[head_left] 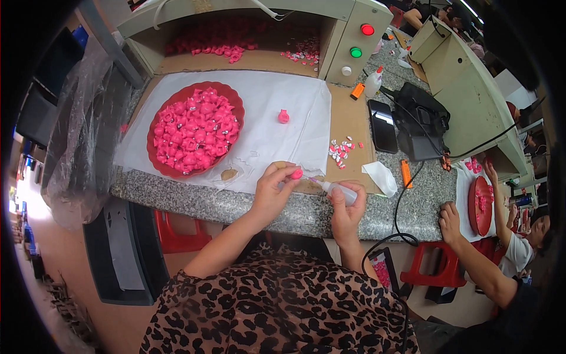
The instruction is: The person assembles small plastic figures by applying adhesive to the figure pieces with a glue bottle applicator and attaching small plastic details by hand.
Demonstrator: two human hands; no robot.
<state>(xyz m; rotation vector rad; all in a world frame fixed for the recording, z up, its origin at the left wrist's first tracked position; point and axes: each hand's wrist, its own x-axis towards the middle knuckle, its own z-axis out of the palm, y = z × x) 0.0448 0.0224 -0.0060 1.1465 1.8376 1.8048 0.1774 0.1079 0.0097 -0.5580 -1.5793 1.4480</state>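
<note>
Between the fingertips of my left hand [270,194] is a small pink plastic piece [296,174]. My right hand [346,219] grips a small translucent squeeze bottle [349,193]. Its thin nozzle points left, with the tip at or very near the pink piece; I cannot tell if they touch. Beyond my hands, a single pink figure piece [283,117] sits on the white sheet [265,94]. A red scalloped tray [152,147] heaped with similar pink pieces is to the left. Small red-and-white bits [339,152] lie scattered on the cardboard to the right.
A beige machine housing [339,47] with more pink pieces inside stands behind. Rightward are a phone [383,127], a black bag [421,115], a white bottle [373,82], an orange box [407,174] and a cable. A co-worker's hand [450,221] rests on the counter edge.
</note>
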